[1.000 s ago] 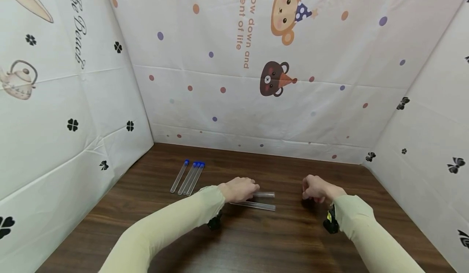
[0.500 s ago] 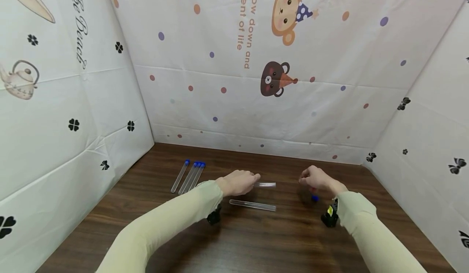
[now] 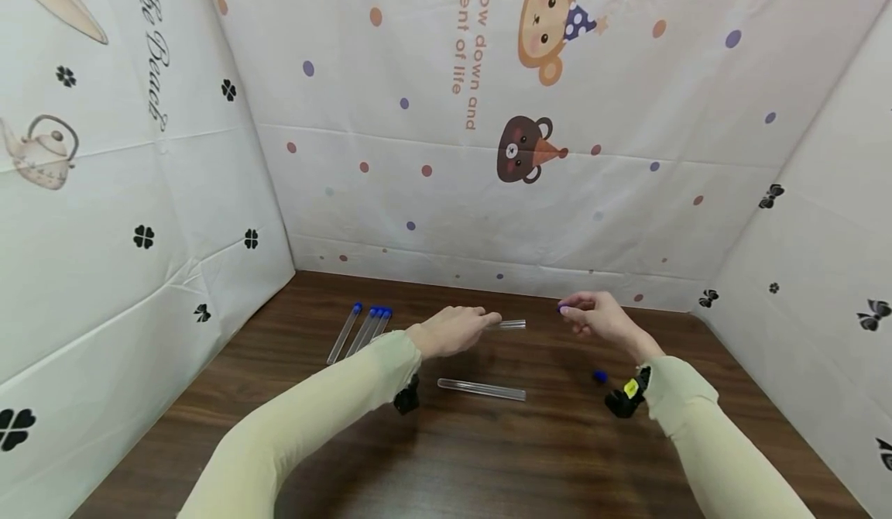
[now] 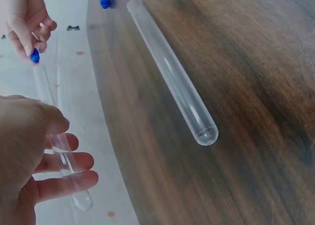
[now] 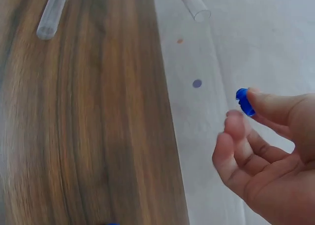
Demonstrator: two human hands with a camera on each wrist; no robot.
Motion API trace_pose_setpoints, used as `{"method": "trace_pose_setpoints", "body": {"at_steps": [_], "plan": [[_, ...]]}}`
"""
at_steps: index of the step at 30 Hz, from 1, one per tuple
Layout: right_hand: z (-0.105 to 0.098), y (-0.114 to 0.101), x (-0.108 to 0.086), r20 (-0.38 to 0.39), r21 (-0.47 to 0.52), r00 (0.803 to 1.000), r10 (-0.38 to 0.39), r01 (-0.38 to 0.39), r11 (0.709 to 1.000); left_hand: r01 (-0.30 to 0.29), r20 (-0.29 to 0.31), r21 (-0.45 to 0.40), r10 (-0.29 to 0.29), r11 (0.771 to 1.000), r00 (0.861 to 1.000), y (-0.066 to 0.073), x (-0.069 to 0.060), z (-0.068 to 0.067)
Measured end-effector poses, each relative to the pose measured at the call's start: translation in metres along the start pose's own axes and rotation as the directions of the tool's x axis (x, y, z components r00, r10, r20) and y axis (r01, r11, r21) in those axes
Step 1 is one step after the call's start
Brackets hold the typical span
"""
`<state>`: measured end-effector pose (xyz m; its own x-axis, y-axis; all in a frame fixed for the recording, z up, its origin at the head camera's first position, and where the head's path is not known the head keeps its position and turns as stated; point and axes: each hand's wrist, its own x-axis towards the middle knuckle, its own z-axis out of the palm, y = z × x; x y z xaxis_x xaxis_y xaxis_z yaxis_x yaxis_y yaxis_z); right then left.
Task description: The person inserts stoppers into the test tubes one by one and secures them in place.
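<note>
My left hand (image 3: 454, 330) holds a clear test tube (image 3: 514, 324) above the table, thumb and fingers around its middle. In the left wrist view this tube (image 4: 44, 84) has its uncapped end pointing toward the other hand. My right hand (image 3: 601, 317) pinches a small blue cap (image 5: 244, 102) between thumb and finger, a short gap from the tube's open mouth (image 5: 202, 15). Below on the table lies a second uncapped test tube (image 3: 482, 390), its rounded end to the left. Another blue cap (image 3: 600, 376) rests on the wood beneath my right wrist.
Several test tubes with blue caps (image 3: 358, 331) lie side by side at the left of the dark wooden table (image 3: 446, 457). Printed white cloth walls (image 3: 390, 201) stand at the back and both sides. A small camera (image 3: 625, 399) sits on my right wrist.
My left hand has lifted one tube up and away from the other. The right hand has risen from the table with a cap, and the second cap has come into sight.
</note>
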<state>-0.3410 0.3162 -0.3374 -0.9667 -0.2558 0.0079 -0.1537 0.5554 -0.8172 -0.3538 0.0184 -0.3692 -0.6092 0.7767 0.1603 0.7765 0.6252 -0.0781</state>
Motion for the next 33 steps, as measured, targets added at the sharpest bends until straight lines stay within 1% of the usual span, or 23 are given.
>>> {"method": "trace_pose_setpoints", "body": {"at_steps": [2,4,8,12,15,21,24,30,33], "plan": [[-0.001,0.000,0.000,-0.021,0.051,1.000,-0.002,0.003,0.999,-0.002,-0.013,0.006,0.002,1.000,1.000,-0.001,0.001,-0.003],[-0.001,-0.002,0.000,-0.037,0.106,0.999,0.012,-0.008,0.994,-0.005,-0.025,0.024,0.005,1.000,1.000,-0.002,0.001,-0.005],[0.002,-0.005,0.002,-0.056,0.130,0.998,0.011,-0.003,0.992,-0.010,-0.062,0.055,0.013,0.998,0.998,-0.004,0.001,-0.006],[0.007,-0.008,0.004,-0.057,0.114,0.998,0.009,-0.002,0.993,-0.021,-0.096,0.048,0.026,0.999,0.995,-0.004,0.001,-0.006],[0.010,-0.007,0.004,-0.056,0.104,0.998,0.021,-0.015,0.994,-0.018,-0.103,0.036,0.021,0.999,0.994,-0.003,0.002,-0.005],[0.015,-0.002,0.004,-0.037,0.074,0.999,0.010,-0.008,0.997,0.015,-0.072,0.029,-0.013,0.999,0.997,-0.003,0.001,-0.003],[0.017,-0.001,0.004,-0.019,0.077,1.000,0.011,-0.009,0.997,0.025,-0.059,0.024,-0.024,0.999,0.998,-0.004,0.000,-0.002],[0.023,0.000,0.005,0.019,0.069,1.000,0.016,-0.017,0.997,0.025,-0.075,0.018,-0.024,1.000,0.997,-0.006,0.001,0.001],[0.026,-0.001,0.006,0.022,0.073,0.999,0.028,-0.030,0.997,0.020,-0.085,0.009,-0.019,1.000,0.996,-0.007,0.002,0.001]]}}
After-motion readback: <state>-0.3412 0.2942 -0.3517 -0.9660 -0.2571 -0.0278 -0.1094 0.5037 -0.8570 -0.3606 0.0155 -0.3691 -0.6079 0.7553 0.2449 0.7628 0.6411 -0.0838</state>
